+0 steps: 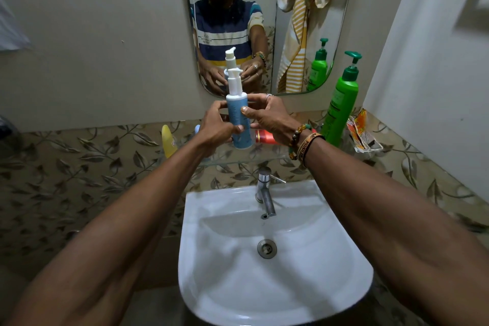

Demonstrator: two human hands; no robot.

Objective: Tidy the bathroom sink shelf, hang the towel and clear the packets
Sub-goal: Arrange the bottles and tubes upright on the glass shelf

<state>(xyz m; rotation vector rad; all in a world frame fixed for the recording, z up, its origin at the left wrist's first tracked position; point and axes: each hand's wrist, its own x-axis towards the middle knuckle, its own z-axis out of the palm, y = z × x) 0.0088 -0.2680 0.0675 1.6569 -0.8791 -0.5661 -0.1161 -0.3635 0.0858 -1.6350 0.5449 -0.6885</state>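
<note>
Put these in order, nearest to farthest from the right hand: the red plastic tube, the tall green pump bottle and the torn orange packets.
1. The red plastic tube, lying just under the right hand, which grips the white-and-blue pump bottle.
2. The tall green pump bottle, standing further right.
3. The torn orange packets, far right by the wall.

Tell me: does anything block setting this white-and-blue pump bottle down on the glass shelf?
Partly. A red plastic tube lies on the glass shelf just right of the white-and-blue pump bottle, under the right hand. The left hand grips the bottle too. The shelf directly below it looks bare.
</note>
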